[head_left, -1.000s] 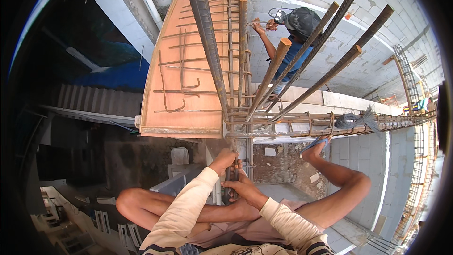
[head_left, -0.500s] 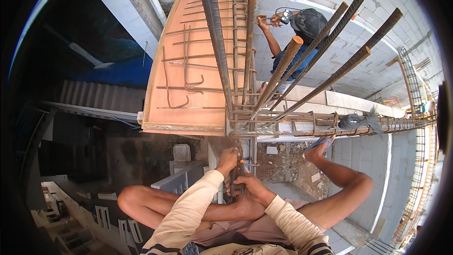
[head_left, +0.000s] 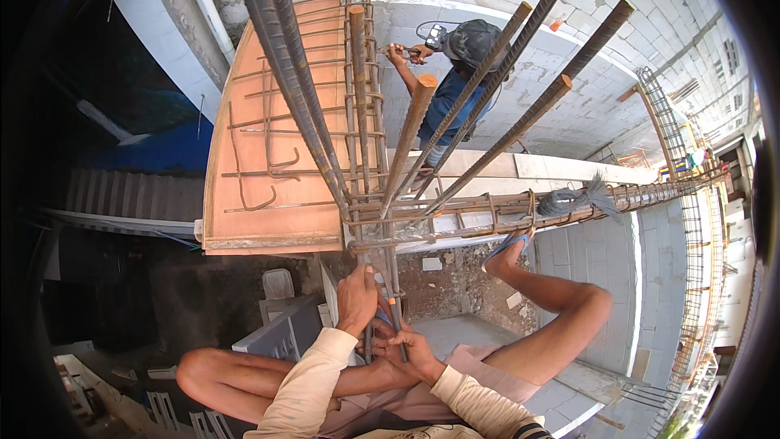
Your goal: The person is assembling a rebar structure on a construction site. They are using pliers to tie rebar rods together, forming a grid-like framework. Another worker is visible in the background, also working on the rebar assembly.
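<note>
Rod (head_left: pixel 397 316) is looking stiff, probably heavyish; we're gripping lower end with right hand (head_left: pixel 418 353), clenching left hand (head_left: pixel 356 299), contents unclear.

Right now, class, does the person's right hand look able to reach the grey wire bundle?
Probably not without leaning: the right hand is closed on a dark handle, and the grey wire bundle lies forward and right, past the right foot.

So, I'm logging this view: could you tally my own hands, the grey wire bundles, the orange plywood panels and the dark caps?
Your left hand and right hand: 2
Grey wire bundle: 1
Orange plywood panel: 1
Dark cap: 1
Total: 5
</note>
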A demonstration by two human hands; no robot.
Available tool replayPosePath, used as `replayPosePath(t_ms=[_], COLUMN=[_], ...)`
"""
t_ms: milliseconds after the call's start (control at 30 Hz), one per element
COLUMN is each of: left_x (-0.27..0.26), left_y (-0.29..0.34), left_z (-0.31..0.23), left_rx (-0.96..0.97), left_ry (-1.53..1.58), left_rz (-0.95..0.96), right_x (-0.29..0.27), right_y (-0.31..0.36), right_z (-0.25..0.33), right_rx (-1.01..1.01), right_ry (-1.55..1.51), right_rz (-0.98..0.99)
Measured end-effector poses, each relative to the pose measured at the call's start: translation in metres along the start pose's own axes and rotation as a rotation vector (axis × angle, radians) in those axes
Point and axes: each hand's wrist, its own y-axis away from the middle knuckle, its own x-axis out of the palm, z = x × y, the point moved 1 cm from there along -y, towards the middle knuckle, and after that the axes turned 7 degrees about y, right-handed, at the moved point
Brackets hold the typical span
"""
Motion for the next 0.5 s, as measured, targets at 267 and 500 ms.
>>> replayPosePath(t_ms=[267, 500], left_x=[-0.045, -0.061], left_y=[0.014, 0.017], left_z=[-0.063, -0.104], left_rx=[0.123, 0.431], left_ry=[0.357, 0.404], left_rz=[0.093, -0.002], right_x=[0.013, 0.062], right_y=[-0.002, 0.026], right_z=[0.041, 0.101], right_rx=[-0.223, -0.618], right_ry=[0.491, 0.792], right_rz=[-0.052, -0.224])
